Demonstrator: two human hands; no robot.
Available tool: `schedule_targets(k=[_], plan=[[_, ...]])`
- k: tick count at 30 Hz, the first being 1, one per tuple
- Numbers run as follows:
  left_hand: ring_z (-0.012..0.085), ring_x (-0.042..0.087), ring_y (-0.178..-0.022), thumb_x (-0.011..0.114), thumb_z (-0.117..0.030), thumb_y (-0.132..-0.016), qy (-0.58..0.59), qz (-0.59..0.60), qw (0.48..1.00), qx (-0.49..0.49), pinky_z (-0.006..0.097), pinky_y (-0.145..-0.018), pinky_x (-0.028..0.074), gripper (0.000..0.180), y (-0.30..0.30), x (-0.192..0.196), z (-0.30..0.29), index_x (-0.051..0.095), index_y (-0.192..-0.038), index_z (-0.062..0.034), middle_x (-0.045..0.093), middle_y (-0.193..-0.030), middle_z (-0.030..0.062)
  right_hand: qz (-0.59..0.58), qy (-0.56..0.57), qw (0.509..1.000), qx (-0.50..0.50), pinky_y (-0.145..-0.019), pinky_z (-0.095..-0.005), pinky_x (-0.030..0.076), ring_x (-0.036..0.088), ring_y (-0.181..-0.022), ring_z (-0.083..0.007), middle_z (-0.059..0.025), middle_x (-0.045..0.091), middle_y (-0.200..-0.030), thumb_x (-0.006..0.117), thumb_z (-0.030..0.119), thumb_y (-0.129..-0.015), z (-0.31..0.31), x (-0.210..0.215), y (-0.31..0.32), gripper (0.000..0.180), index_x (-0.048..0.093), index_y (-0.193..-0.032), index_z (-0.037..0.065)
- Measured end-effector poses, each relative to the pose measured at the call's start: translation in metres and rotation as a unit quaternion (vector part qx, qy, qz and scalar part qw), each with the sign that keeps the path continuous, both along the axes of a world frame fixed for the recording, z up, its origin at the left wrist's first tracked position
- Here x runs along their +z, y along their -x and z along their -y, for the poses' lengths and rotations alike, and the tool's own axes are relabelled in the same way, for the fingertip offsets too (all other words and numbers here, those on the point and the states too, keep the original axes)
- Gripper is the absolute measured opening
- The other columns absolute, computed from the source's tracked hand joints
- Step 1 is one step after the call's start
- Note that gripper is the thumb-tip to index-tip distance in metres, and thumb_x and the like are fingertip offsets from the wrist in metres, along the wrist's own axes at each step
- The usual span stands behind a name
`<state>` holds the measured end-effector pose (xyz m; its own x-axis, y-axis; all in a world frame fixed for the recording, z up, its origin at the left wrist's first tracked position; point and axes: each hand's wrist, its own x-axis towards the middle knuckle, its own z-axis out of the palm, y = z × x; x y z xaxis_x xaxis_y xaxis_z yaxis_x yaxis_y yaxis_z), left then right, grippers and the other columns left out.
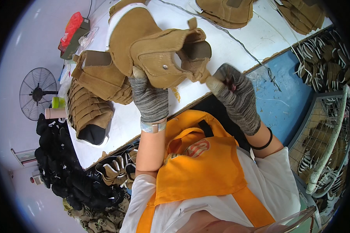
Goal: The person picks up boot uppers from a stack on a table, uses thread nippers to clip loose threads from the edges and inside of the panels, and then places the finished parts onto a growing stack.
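A brown suede shoe upper (159, 58) is raised over the white table, its collar opening turned toward the right. My left hand (148, 97), in a grey knitted glove with bare fingertips, grips it from below, thumb on the near side. My right hand (235, 95), gloved likewise, is closed at the upper's right edge, pinching a narrow end of it. Its fingers are partly blurred, and a dark shape (226, 73) there cannot be made out. Behind my left hand lie a folded brown upper (95, 73) and an overlapping stack of brown uppers (85, 105).
More brown pieces (225, 13) lie at the table's far side, near a dark cable (237, 40). A wire cart (319, 136) with shoe parts stands at right. At left are a fan (37, 93) and a heap of black items (66, 163). Brown uppers (116, 171) sit below the table edge.
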<state>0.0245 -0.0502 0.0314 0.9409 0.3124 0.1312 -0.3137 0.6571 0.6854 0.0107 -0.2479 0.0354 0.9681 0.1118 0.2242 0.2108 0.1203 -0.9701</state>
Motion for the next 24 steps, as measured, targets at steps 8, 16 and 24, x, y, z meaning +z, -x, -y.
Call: schedule_targets(k=[8, 16, 24], plan=[[0.0241, 0.048, -0.119, 0.058, -0.027, -0.090, -0.063, 0.009, 0.998, -0.002, 0.042, -0.102, 0.040, 0.048, 0.002, 0.003, 0.001, 0.042, -0.133, -0.0097, 0.047, -0.131, 0.0076, 0.333, 0.284, 0.899, -0.020, -0.063, -0.0262, 0.051, 0.059, -0.066, -0.0180, -0.0031, 0.064, -0.085, 0.072, 0.012, -0.068, 0.029, 0.029, -0.028, 0.036, 0.068, -0.104, 0.016], [0.0219, 0.047, -0.118, 0.058, -0.025, -0.091, -0.042, -0.038, 0.998, -0.029, 0.039, -0.102, 0.040, 0.052, 0.001, 0.005, -0.003, 0.037, -0.135, -0.0084, 0.047, -0.129, 0.0078, 0.485, 0.486, 0.724, 0.064, -0.053, -0.0252, 0.048, 0.063, -0.062, -0.0180, -0.0042, 0.064, -0.079, 0.066, 0.020, -0.079, 0.042, 0.051, -0.050, 0.021, 0.068, -0.099, 0.014], [0.0234, 0.052, -0.113, 0.057, -0.024, -0.091, -0.011, -0.071, 0.996, -0.062, 0.040, -0.097, 0.044, 0.047, 0.002, 0.009, -0.001, 0.042, -0.131, -0.0066, 0.052, -0.124, 0.0094, 0.458, 0.421, 0.772, 0.126, -0.055, -0.0250, 0.049, 0.060, -0.065, -0.0170, -0.0031, 0.062, -0.083, 0.070, 0.012, -0.072, 0.041, 0.036, -0.064, 0.027, 0.066, -0.099, 0.012]])
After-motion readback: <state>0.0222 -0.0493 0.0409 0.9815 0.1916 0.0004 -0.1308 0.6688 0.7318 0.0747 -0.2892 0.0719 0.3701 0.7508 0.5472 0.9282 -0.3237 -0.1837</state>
